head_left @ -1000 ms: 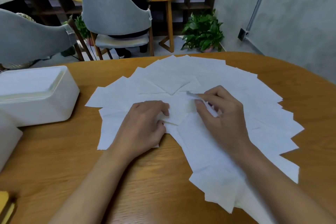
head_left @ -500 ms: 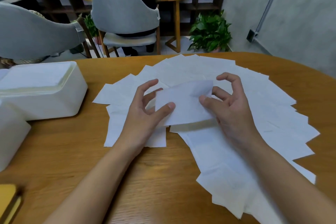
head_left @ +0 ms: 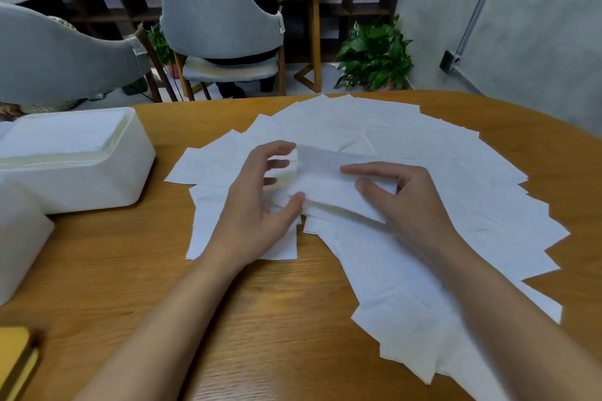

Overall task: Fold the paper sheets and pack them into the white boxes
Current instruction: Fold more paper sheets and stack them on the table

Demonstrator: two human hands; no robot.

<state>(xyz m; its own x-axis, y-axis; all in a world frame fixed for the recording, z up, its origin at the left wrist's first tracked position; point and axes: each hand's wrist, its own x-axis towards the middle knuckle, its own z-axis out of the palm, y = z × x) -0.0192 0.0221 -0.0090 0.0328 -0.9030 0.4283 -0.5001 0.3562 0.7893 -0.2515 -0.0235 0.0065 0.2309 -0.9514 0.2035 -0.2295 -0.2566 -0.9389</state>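
Holding one paper sheet (head_left: 329,179) mid-fold, lifted just above the fanned sheets (head_left: 439,172) on the table (head_left: 163,303). Gripping its left end with the left hand (head_left: 260,205) — thumb at the near edge, other fingers loosely curled round the far edge. Pinching its right part with the right hand (head_left: 404,205), index finger laid along the top, thumb pressing from the near side, remaining fingers tucked. Judging the risks: creasing off-square through uneven pull between the two grips; tearing or crumpling thin, limp paper by squeezing too hard; lifting two layers at once, given the heavy overlap underneath; dragging neighbouring sheets out of the fan with wrists or forearms, both passing over them, touching or not being impossible to tell. Also risking a folded piece too wide for the box, forcing a refold. Checking containers: white box (head_left: 107,185) sitting left of the fan, well apart from the held sheet, open-topped, carrying a flat stack of folded sheets (head_left: 58,140) reaching about rim height — possibly nearing full, inviting overstuffing and spring-back. Seeing a second white box (head_left: 19,238) cut off at the left edge, just beside or touching the first, cannot tell which; contents not showing. Noting a yellow object (head_left: 16,358) at the near-left corner, too cropped for identifying.
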